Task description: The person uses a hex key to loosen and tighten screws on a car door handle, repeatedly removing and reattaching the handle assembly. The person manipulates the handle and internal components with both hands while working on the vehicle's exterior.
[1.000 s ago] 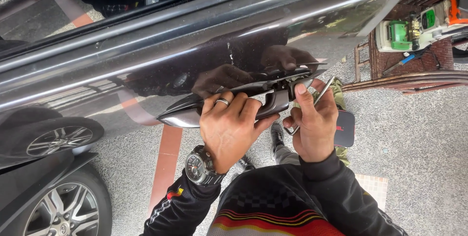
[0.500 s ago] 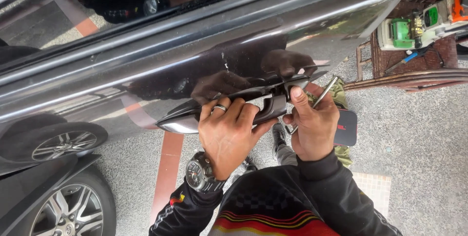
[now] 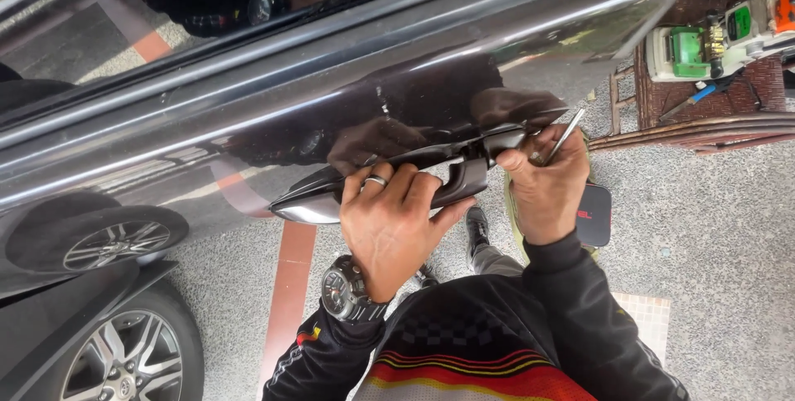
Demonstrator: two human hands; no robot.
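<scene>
- On the dark car door (image 3: 273, 78), the door handle (image 3: 331, 194) sits mid-panel; it is the landmark for all notes below.
- Left hand (image 3: 393, 219): fingers curled over the handle's middle from below, clamped on it. A ring shows on one finger; a wristwatch (image 3: 344, 292) sits on the wrist, below the handle.
- Handle is dark and glossy, long axis tilted, its rear end higher than its tapered front end. The tapered end stands free of the hand, with bare door panel beyond it.
- Right hand (image 3: 546, 190): at the handle's rear end, fingers pinched shut on a thin metal tool (image 3: 565, 134). The tool points up and away from the hand, its shaft beside the handle's end cap. Whether the tip sits in the lock cannot be told; the thumb covers that spot.
- The two hands are near each other, not touching; a short stretch of handle shows between them.
- Above the handle: the door crease line, then the window edge, both running parallel to it. Reflections of both hands show just above the handle.
- Below the handle: speckled floor with a red stripe (image 3: 290, 285), open between the door and the person's striped sleeves.
- Beyond the handle's rear end: the door's edge, then a green-and-white machine (image 3: 704, 45) on a bench, well apart.
- Below the handle's front end: an alloy wheel (image 3: 124, 359) of a neighbouring car.
</scene>
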